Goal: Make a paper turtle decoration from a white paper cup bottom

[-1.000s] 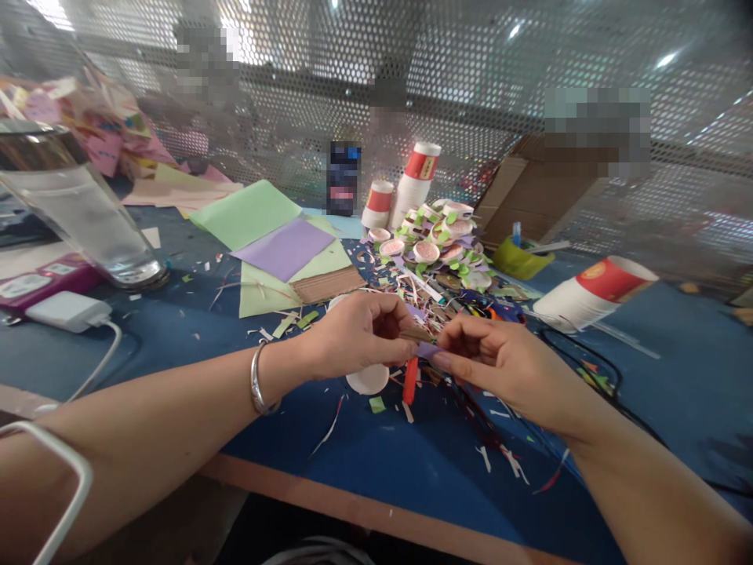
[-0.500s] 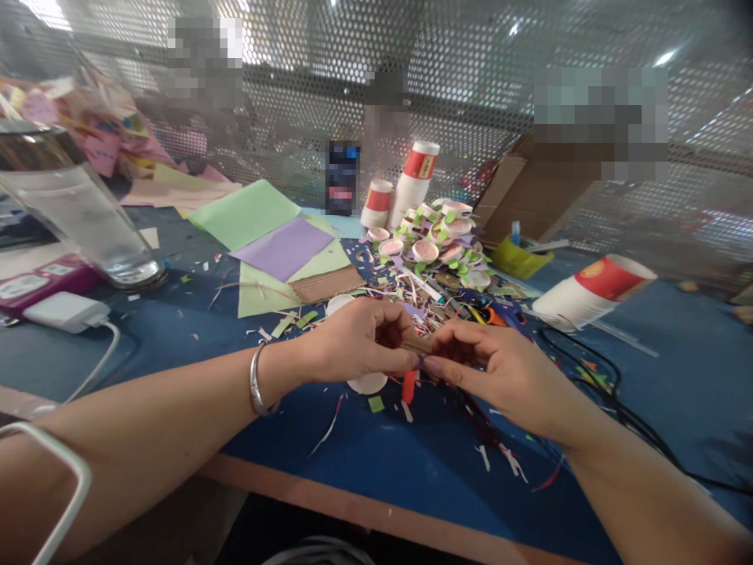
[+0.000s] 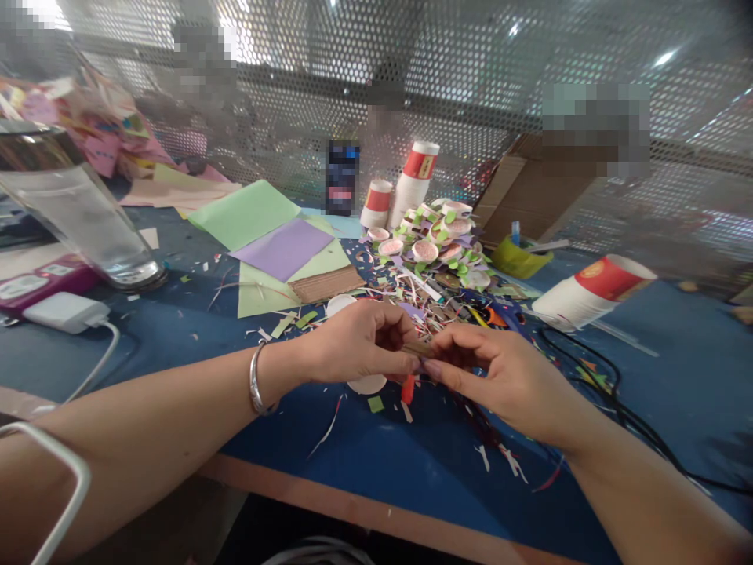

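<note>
My left hand (image 3: 368, 341) and my right hand (image 3: 491, 365) meet at the middle of the table, fingertips almost touching. Between them they pinch a small brown piece of cardboard (image 3: 417, 348). A tiny purple bit shows at its lower edge, mostly covered by my thumbs. Just below the fingertips lies an orange-red object (image 3: 408, 389), its top hidden. A white round piece (image 3: 368, 384) sits partly under my left hand, and another white disc (image 3: 340, 304) lies behind it. Paper scraps and thin strips are strewn around both hands.
Behind my hands is a pile of small cup-shaped paper pieces (image 3: 424, 251) with green bits. Stacked paper cups (image 3: 414, 184) stand beyond; more cups (image 3: 594, 292) lean at right near black cables (image 3: 617, 392). Coloured sheets (image 3: 247, 213), a water glass (image 3: 88, 212) and a power strip (image 3: 44, 286) are left.
Both hands stay in nearly the same place. My fingertips have shifted slightly on the cardboard piece, and less of the purple bit shows between the thumbs.
</note>
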Motion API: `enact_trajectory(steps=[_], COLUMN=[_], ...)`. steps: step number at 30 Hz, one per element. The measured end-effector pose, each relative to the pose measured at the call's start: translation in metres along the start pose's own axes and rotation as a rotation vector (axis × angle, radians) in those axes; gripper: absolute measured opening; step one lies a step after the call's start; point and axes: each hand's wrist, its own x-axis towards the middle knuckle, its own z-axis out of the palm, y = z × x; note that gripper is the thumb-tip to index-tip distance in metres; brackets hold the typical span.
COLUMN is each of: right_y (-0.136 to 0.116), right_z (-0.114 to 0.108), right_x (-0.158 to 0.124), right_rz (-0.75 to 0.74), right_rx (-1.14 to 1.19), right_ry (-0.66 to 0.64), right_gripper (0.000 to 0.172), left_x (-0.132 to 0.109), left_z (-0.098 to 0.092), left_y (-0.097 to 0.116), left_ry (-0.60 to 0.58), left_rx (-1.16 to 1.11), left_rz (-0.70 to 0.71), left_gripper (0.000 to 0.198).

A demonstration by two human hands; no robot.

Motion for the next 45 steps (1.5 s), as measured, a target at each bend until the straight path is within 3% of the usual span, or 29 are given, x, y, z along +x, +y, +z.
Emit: enact_trajectory(steps=[37, 45], right_y=[-0.0006, 0.0034], right_z=[-0.002, -0.0053], right_x=[-0.0029, -0.0013], right_rz=[0.005, 0.03], right_rx=[-0.035, 0.023], right_ry=[0.006, 0.04], right_gripper=[0.021, 0.023], left_x=[0.0016, 0.0028], left_z=[0.0001, -0.0007], left_y=[-0.0018, -0.0051], left_ry=[-0.051, -0.012], left_rx=[-0.141, -0.195], left_rz=[-0.018, 0.007], left_gripper=[0.018, 0.02])
